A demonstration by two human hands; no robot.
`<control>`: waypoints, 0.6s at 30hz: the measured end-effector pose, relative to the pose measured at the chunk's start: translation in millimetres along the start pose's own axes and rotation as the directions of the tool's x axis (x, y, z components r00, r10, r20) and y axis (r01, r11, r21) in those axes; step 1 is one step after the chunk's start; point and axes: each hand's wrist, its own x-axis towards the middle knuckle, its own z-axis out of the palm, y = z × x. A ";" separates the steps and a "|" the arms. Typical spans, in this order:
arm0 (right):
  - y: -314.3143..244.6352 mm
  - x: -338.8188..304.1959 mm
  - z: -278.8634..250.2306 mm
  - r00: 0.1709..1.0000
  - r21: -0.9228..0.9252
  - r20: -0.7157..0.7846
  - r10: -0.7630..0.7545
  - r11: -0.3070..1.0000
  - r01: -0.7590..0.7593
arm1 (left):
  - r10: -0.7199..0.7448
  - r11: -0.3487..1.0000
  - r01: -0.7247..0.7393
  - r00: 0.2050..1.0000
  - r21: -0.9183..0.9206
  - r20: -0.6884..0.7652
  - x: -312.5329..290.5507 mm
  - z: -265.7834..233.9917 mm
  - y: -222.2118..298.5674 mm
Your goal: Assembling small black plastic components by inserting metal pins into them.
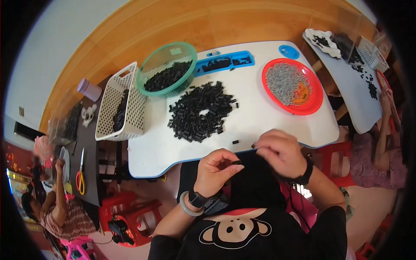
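My left hand (212, 172) is in front of the table's near edge, thumb and fingers pinched on a small black cylindrical piece (237, 162). To its right, my right hand (281, 152) is raised with its fingers curled together. A tiny dark spot shows at its fingertips, too small to name. Beyond my hands, a heap of similar black pieces (190, 119) lies on the white table (255, 125). One loose black piece (235, 142) sits near the front edge. Far right on the table, a red plate (320, 93) holds many thin silver metal pins or screws.
At the table's left stand a green basket (143, 71) of black pieces and a white perforated basket (138, 108). A blue tray (247, 55) and a round blue lid (289, 52) lie at the back. Scissors (81, 177) rest on a dark side table. Other people sit left and right.
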 end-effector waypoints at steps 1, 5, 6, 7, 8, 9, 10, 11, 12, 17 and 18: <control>15.1 -0.4 -10.1 0.998 -0.119 -0.066 -0.003 0.993 -0.005 | 0.029 0.999 -0.030 0.999 -0.012 -0.031 2.4 -1.2 -6.7; 81.8 -13.1 -72.0 0.945 -0.345 -0.267 0.187 0.897 -0.275 | 0.016 1.000 -0.017 0.998 -0.020 -0.064 8.7 -4.2 -14.7; 93.2 -13.1 -83.2 0.945 -0.349 -0.270 0.185 0.896 -0.275 | 0.019 1.000 -0.020 0.998 -0.022 -0.060 11.7 -5.9 -19.0; 103.0 -12.8 -92.8 0.927 -0.357 -0.284 0.245 0.870 -0.339 | 0.132 0.987 -0.123 0.987 0.105 -0.092 15.6 -8.9 -26.0; 110.6 -10.5 -98.1 0.904 -0.363 -0.299 0.305 0.840 -0.403 | 0.245 0.949 -0.215 0.963 0.232 -0.109 19.6 -8.9 -28.0; 116.6 -6.8 -99.8 0.903 -0.366 -0.302 0.304 0.838 -0.405 | 0.246 0.949 -0.217 0.964 0.230 -0.105 22.3 -7.1 -28.8; 122.2 -3.7 -101.3 0.918 -0.457 -0.250 0.307 0.799 -0.391 | 0.283 0.911 -0.233 0.953 0.341 -0.105 25.1 -3.5 -28.6; 127.3 0.1 -102.2 0.930 -0.542 -0.192 0.313 0.757 -0.366 | 0.320 0.860 -0.241 0.941 0.450 -0.106 26.7 1.1 -28.1; 130.6 4.3 -103.0 0.931 -0.543 -0.191 0.312 0.756 -0.365 | 0.320 0.860 -0.242 0.941 0.449 -0.107 28.1 8.6 -27.6; 134.6 22.4 -99.9 0.907 -0.577 -0.050 0.418 0.729 -0.368 | 0.415 0.734 -0.427 0.898 0.529 0.148 40.6 39.6 -43.4; 137.5 23.3 -99.1 0.907 -0.575 -0.051 0.418 0.730 -0.368 | 0.428 0.724 -0.450 0.888 0.523 0.171 43.8 41.0 -47.7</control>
